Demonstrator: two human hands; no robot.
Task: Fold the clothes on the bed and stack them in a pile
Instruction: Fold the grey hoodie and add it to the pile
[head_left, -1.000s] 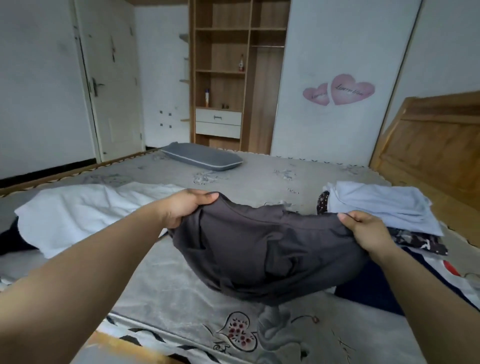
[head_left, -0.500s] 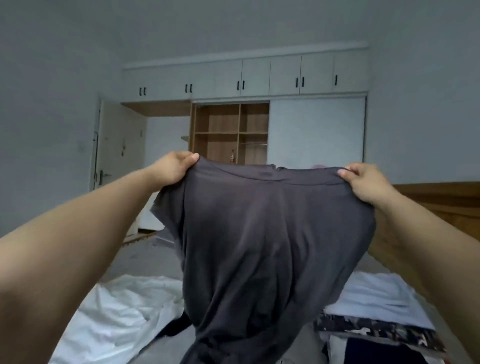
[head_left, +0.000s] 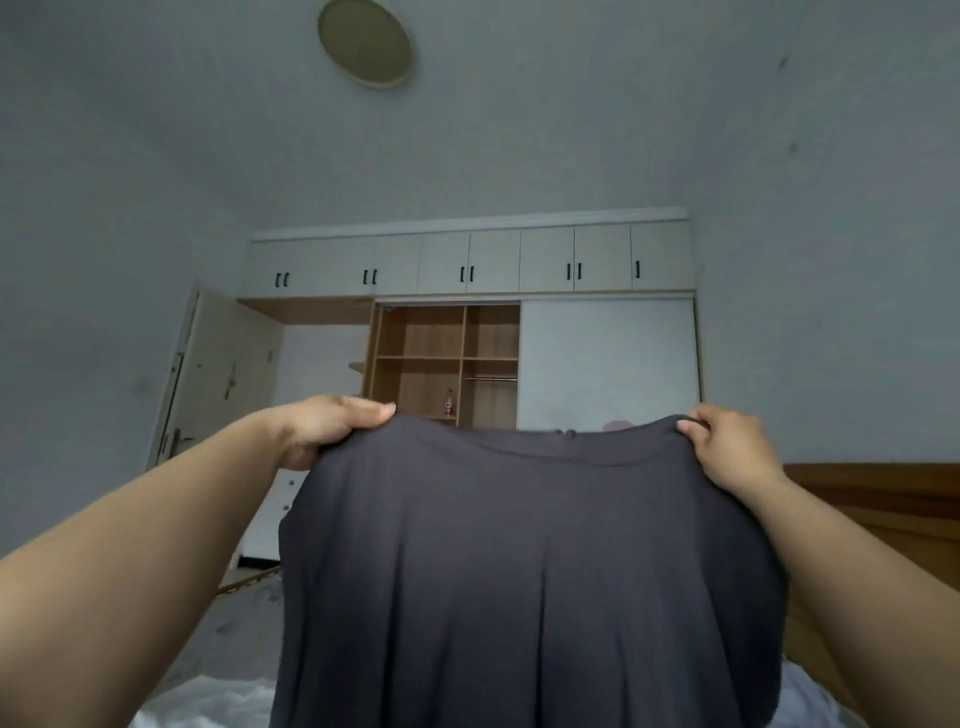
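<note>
1. Both hands are raised in front of the person, each holding one top corner of a dark grey garment (head_left: 524, 566).
2. Left hand (head_left: 332, 428): fingers curled over the top edge at the garment's left corner, thumb reaching along the hem, so the cloth is gripped, not just touched.
3. Right hand (head_left: 727, 447): fingers and thumb pinch the top edge at the right corner, knuckles towards the camera.
4. Between the two hands the top edge runs almost level and fairly taut; the rest of the garment hangs down flat with a few long vertical creases and runs out of the bottom of the view.
5. How far along: this garment is spread out in the air and not yet folded. By my judgement it is only being opened up ready for its first fold, so folding it and laying it on a pile are both left to do.
6. Below, a strip of white cloth (head_left: 208, 701) lies on the bed; whether it is folded cannot be told. No pile is in view.
</note>
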